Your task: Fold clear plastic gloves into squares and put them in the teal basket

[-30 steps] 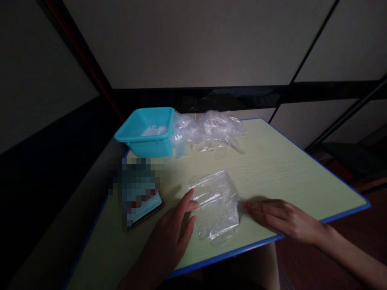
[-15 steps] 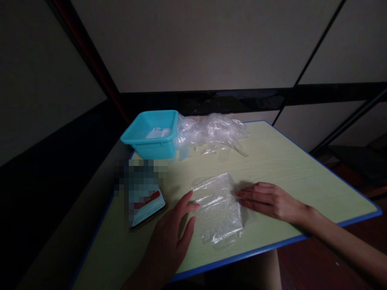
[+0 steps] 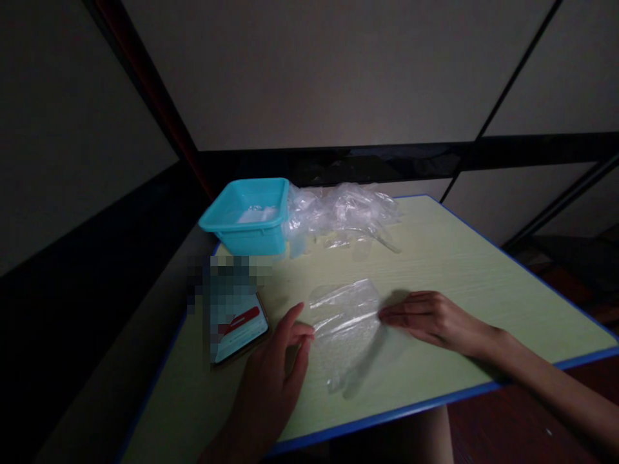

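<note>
The film (image 3: 344, 314), a thin, clear, creased piece of plastic, lay on the counter (image 3: 464, 264) between the two hands, near the front edge. The left hand (image 3: 271, 377) was at its left side, the index finger stretched out and apart from the others. The thumb and another finger came close together at the film's edge; whether they gripped it, I could not tell. The right hand (image 3: 438, 320) came in from the other side, palm down, its fingers drawn together and closed on the film's right edge. Below them, the lower right part of the film slanted and looked blurred.

Left of the left hand lay the phone (image 3: 244, 334), its screen lit, with a red band across it; the upper part was hidden by pixelation. Farther back stood the tub (image 3: 252, 242), blue and upright, with something whitish inside that was too unclear to name. Just to its right was the pile (image 3: 345, 207), crumpled clear plastic spread along the back of the counter. The counter had a pale yellow-green top and a blue edge. Behind it rose the panels (image 3: 333, 77), greyish, with a dark glossy strip across.
</note>
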Demonstrator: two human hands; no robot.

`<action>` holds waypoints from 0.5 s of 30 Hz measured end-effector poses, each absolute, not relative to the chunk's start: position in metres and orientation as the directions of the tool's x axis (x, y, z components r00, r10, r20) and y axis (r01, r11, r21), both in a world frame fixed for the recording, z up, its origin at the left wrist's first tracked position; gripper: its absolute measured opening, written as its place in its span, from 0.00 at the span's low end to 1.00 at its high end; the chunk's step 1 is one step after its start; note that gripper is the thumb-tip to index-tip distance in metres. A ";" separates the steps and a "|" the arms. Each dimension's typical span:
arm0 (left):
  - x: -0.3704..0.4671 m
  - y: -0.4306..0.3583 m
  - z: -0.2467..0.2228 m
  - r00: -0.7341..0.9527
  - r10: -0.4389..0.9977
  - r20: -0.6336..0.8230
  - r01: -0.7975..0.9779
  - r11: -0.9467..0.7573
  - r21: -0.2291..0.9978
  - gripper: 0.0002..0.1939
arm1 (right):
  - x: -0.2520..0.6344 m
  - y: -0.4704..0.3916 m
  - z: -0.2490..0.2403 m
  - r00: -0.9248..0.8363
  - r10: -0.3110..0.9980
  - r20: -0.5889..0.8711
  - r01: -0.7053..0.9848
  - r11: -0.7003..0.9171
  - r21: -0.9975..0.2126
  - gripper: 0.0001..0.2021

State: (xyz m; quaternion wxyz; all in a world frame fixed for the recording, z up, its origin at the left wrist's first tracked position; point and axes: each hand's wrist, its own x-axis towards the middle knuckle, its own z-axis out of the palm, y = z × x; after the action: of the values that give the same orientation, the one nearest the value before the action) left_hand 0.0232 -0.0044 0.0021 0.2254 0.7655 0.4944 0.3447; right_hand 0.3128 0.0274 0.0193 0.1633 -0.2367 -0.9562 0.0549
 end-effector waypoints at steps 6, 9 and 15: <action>0.024 -0.003 0.004 0.258 0.931 0.258 0.570 -0.362 0.737 0.19 | 0.308 0.037 0.031 -0.727 0.663 0.180 0.538 0.712 -0.451 0.13; 0.026 -0.003 0.004 0.221 0.947 0.235 0.578 -0.321 0.750 0.19 | 0.303 0.044 0.036 -0.669 0.734 0.118 0.560 0.602 -0.568 0.11; 0.028 -0.002 0.005 0.189 0.963 0.189 0.572 -0.265 0.776 0.19 | 0.291 0.056 0.030 -0.509 0.861 0.007 0.460 0.279 -0.843 0.13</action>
State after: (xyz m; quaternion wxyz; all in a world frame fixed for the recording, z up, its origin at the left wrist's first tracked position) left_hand 0.0277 -0.0020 0.0050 0.2843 0.7168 0.5355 0.3445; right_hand 0.2913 0.0555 0.0304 0.2411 -0.4331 -0.7624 0.4161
